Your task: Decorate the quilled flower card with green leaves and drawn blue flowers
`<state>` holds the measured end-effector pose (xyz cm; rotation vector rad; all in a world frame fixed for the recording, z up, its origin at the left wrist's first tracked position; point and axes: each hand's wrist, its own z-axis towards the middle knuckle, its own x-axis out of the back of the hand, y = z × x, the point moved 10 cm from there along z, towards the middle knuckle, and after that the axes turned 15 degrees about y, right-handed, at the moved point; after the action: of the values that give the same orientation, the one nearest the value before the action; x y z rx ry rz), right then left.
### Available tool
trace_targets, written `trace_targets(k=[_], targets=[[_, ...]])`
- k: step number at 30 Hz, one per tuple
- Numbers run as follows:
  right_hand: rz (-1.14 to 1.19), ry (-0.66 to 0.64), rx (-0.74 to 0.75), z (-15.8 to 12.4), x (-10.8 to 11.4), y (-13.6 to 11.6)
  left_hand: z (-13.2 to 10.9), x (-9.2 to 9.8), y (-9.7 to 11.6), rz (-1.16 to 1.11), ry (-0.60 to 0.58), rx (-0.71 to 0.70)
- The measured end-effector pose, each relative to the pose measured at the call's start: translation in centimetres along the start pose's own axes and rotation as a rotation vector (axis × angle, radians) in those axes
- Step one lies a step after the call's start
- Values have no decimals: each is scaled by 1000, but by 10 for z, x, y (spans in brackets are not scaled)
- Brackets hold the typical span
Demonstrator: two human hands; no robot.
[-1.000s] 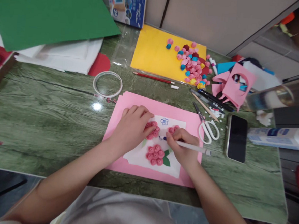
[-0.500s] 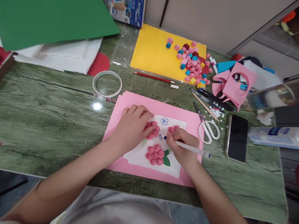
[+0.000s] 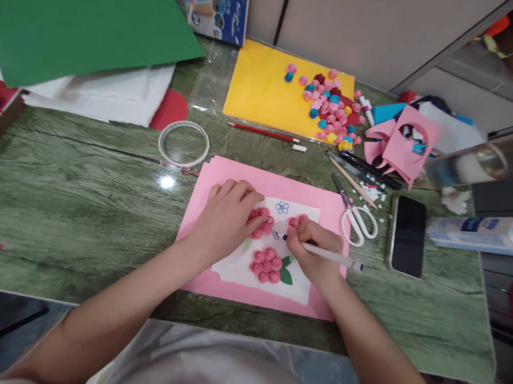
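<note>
My right hand (image 3: 316,250) grips a white pen (image 3: 333,256), its tip on the white paper (image 3: 234,269) beside a small blue mark. My left hand (image 3: 233,216) lies spread on the paper's left part, thumb and finger at a pink coiled-paper flower cluster (image 3: 261,224). A second cluster (image 3: 266,265) with green leaves (image 3: 286,272) sits lower down, and a third (image 3: 297,220) is partly hidden behind my right hand. A small blue drawn flower (image 3: 282,207) shows near the top edge. Pink sheets (image 3: 278,182) lie under the white paper.
White-handled scissors (image 3: 356,224) and a phone (image 3: 407,236) lie right. Behind are a yellow sheet (image 3: 258,88) with many paper coils, a red pencil (image 3: 262,132), pens and pink scraps (image 3: 410,137). A tape roll (image 3: 183,144) and green sheet (image 3: 84,25) are left.
The back end of the pen has shifted very slightly to the right. My left hand stays in place.
</note>
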<state>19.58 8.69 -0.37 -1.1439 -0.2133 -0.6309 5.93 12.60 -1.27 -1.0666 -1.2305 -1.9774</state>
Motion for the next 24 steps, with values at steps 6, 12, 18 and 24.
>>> trace_targets(k=[6,12,18,24], targets=[[-1,34,-60,1,5,6,0,1,1,-9,9,5],[-41,24,-29,1,4,2,-1,1,1,-10,6,2],[-34,-1,-31,0,2,3,0,0,0,-2,0,5],[3,15,-64,1,3,5,0,1,1,-5,4,2]])
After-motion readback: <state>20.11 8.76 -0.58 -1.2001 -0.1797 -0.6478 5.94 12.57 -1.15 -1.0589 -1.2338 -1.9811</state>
